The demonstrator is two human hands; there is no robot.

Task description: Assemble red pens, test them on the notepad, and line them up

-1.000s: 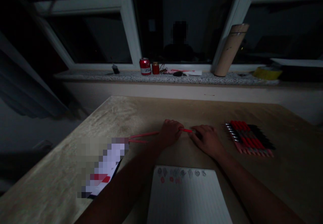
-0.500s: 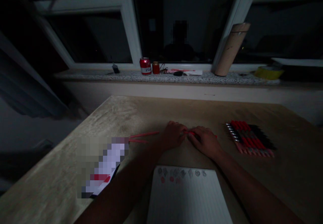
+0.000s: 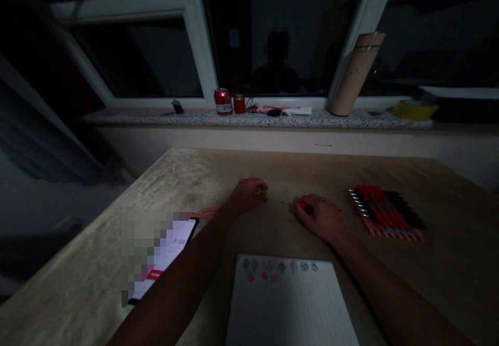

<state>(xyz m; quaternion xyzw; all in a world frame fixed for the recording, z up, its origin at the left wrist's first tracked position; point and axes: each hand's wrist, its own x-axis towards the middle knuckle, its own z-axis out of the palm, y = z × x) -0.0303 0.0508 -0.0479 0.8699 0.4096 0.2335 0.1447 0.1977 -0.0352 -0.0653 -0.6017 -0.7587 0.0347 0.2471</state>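
My right hand (image 3: pixel 320 217) rests on the table with its fingers wrapped round a red pen (image 3: pixel 302 205). The pen's thin front end points left, toward my other hand. Apart from it, my left hand (image 3: pixel 249 194) is closed, fingers curled; a small dark or shiny bit shows at the fingertips, too small to name. Pinkish thin sticks (image 3: pixel 205 212) lie behind my left forearm, partly covered by it. Below both hands sits a lined notepad (image 3: pixel 290 304) with rows of dark and red scribbles near its top edge.
To the right lies a row of red and black pens (image 3: pixel 384 208). A lit phone (image 3: pixel 166 257), partly blurred, is at the left. On the windowsill stand a red can (image 3: pixel 223 102), a small red jar (image 3: pixel 239 104), a tall tan cylinder (image 3: pixel 356 76) and yellow tape (image 3: pixel 415 110).
My left hand has moved left, away from my right hand, and the pen's thin front end now shows between them. The right hand has stayed almost in place, still on the pen.
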